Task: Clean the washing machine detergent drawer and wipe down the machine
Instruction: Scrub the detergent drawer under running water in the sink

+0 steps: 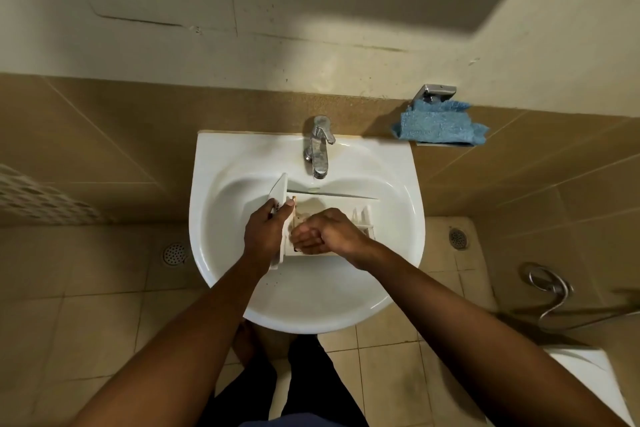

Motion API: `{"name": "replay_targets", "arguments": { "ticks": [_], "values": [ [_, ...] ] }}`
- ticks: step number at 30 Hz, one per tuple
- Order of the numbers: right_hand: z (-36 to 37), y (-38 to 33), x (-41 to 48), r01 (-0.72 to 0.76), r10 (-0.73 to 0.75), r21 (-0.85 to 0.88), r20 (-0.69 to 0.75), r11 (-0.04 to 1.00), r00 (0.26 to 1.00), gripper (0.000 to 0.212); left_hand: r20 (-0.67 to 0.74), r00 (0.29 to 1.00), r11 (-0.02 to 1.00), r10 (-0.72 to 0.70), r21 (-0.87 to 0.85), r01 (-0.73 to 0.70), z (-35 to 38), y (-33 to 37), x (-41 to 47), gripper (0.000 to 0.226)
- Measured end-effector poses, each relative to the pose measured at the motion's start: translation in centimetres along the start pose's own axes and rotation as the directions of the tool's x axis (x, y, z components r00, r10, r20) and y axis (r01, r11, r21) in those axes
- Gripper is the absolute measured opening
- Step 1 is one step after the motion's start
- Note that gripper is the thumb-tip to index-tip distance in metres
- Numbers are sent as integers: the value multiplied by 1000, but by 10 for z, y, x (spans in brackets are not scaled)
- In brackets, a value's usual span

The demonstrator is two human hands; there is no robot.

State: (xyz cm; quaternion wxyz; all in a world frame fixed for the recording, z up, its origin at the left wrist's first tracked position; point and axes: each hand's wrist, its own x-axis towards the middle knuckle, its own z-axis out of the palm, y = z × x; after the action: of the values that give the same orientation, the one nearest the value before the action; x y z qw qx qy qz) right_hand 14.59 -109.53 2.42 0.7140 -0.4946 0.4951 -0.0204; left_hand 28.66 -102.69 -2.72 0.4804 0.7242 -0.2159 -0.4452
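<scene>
The left hand (265,236) grips the drawer (362,217) steady. The right hand (329,232) curls its fingers (304,240) inside, on what is hidden. It should rub every corner.

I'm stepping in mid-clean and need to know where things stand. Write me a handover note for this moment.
Left hand: grips the front panel of the drawer, steadying it in the sink.
Right hand: inside the drawer, fingers curled; unclear if it holds anything.
Tap: no stream visible.
Cloth: on the wall holder, right of the tap.
Done: drawer is out and at the sink.
Left: brown grime shows inside; finish it, then wipe the machine, which is not in view.
</scene>
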Motion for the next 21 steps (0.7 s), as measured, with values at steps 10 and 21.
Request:
{"name": "replay_targets", "arguments": {
  "ticks": [10,21],
  "values": [
    [-20,-39,68,97,8,769,-132,632,991,43,52,996,994,-70,-82,74,-3,0,2,54],
    [2,-22,41,104,-22,507,-166,856,986,45,81,989,989,-121,-79,127,-8,2,8,27]
  ]
}}
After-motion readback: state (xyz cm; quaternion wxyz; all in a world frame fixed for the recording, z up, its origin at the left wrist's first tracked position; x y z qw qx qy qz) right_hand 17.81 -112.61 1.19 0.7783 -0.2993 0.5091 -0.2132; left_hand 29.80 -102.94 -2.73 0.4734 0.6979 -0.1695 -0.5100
